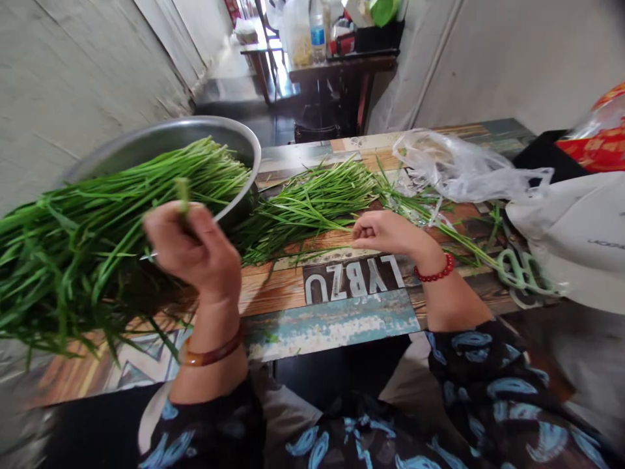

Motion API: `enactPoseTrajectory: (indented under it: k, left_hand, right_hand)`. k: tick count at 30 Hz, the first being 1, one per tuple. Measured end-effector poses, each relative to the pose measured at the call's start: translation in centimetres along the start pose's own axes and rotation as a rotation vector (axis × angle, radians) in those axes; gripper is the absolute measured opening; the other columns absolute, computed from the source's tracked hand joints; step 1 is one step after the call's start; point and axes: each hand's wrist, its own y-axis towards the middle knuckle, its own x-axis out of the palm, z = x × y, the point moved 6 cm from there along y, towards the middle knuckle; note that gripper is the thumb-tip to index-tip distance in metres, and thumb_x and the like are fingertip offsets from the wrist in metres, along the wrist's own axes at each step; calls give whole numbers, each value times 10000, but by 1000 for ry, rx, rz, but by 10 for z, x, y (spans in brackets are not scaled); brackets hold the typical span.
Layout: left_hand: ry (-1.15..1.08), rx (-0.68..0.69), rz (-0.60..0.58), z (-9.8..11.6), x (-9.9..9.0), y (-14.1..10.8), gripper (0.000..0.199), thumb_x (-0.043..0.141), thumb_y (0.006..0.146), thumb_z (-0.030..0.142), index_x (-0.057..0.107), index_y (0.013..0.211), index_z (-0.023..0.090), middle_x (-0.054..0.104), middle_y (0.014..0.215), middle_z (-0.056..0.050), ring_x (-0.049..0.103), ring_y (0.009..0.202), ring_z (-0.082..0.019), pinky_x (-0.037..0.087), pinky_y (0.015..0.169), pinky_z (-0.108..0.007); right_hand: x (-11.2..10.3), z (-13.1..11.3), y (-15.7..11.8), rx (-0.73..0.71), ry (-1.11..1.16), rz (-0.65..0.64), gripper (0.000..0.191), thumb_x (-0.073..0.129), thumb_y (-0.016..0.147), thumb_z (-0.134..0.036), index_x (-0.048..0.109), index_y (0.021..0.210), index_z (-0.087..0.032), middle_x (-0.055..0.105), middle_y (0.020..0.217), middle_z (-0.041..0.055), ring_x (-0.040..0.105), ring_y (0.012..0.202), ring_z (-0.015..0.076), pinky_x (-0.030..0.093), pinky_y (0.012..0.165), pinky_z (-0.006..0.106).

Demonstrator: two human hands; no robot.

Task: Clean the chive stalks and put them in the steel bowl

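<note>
Long green stalks fill a large metal bowl on the left and hang over its near side. My left hand is raised in front of the bowl, blurred, its fingers closed round a few stalks whose pale end sticks up. A loose pile of green stalks lies on the table right of the bowl. At the pile's near right edge is my right hand, fingers curled together at the tip of a thin green stalk.
Right of the pile lie loose stems, a crumpled clear plastic bag, green-handled scissors and a white cap. A red package is at the far right. Beyond the patterned table, another table holds a bottle.
</note>
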Motion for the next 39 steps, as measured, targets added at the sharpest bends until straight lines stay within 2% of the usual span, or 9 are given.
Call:
enactPoseTrajectory:
  k: [2, 3, 7, 11, 14, 18, 25, 31, 39]
  left_hand:
    - [269, 255, 46, 11, 10, -12, 228, 636, 884, 370, 514, 778, 210, 468, 734, -10, 473, 738, -162, 408, 670, -295]
    - [354, 299, -51, 11, 25, -19, 188, 638, 873, 329, 535, 782, 201, 499, 751, -16, 482, 754, -163, 413, 704, -300]
    - [341, 205, -520, 0, 75, -48, 134, 505, 913, 221, 615, 847, 184, 584, 769, -23, 537, 742, -151, 442, 707, -275]
    - [339, 127, -660, -8, 86, -58, 189, 499, 899, 219, 677, 955, 190, 651, 950, -68, 595, 945, -202, 472, 839, -320]
    - [363, -14, -768, -24, 89, -60, 185, 581, 873, 309, 696, 968, 199, 697, 966, -61, 620, 906, -211, 467, 836, -329]
    - [203, -213, -834, -33, 90, -62, 269, 580, 873, 404, 693, 810, 168, 676, 795, -34, 580, 772, -175, 426, 734, -288]
    - [-90, -496, -803, -28, 85, -62, 390, 560, 864, 507, 607, 716, 149, 427, 595, 38, 336, 583, -97, 290, 588, -242]
    - [-180, -546, -885, -32, 88, -69, 406, 540, 887, 532, 597, 756, 152, 395, 596, 40, 329, 581, -97, 262, 570, -243]
    - [-311, -622, -1012, -26, 96, -81, 374, 565, 886, 527, 545, 942, 158, 443, 630, 56, 343, 486, -63, 250, 473, -214]
  right_hand:
    - [4, -1, -2, -59, -132, -19, 121, 776, 716, -190, 671, 658, -213, 611, 671, -4, 504, 610, 128, 329, 601, 270]
    - [6, -2, -2, -87, -181, -17, 131, 752, 740, -170, 659, 658, -213, 610, 691, 5, 516, 641, 138, 336, 623, 273]
    - [13, -12, 0, -132, -166, 38, 106, 584, 891, -167, 641, 810, -206, 643, 808, 35, 569, 752, 167, 376, 690, 277]
    - [31, -32, 5, -209, -31, 70, 131, 502, 917, -155, 621, 939, -205, 663, 839, 38, 582, 768, 172, 406, 704, 273]
    - [36, -45, 7, -275, 74, 139, 134, 511, 897, -146, 634, 897, -199, 685, 881, 50, 600, 815, 172, 439, 752, 279]
    - [27, -39, 10, -143, 250, 243, 101, 589, 872, -204, 669, 810, -202, 702, 807, 15, 619, 746, 146, 461, 713, 262]
    - [3, 9, 4, 184, 550, 536, 185, 593, 885, -360, 664, 904, -190, 672, 742, 4, 613, 666, 127, 490, 642, 253]
    - [22, -17, 8, 81, 520, 272, 240, 636, 857, -393, 699, 964, -187, 683, 783, 10, 592, 648, 118, 475, 614, 250]
    - [31, -36, 10, 17, 385, 260, 160, 654, 830, -303, 692, 728, -187, 694, 687, 25, 592, 634, 140, 456, 611, 274]
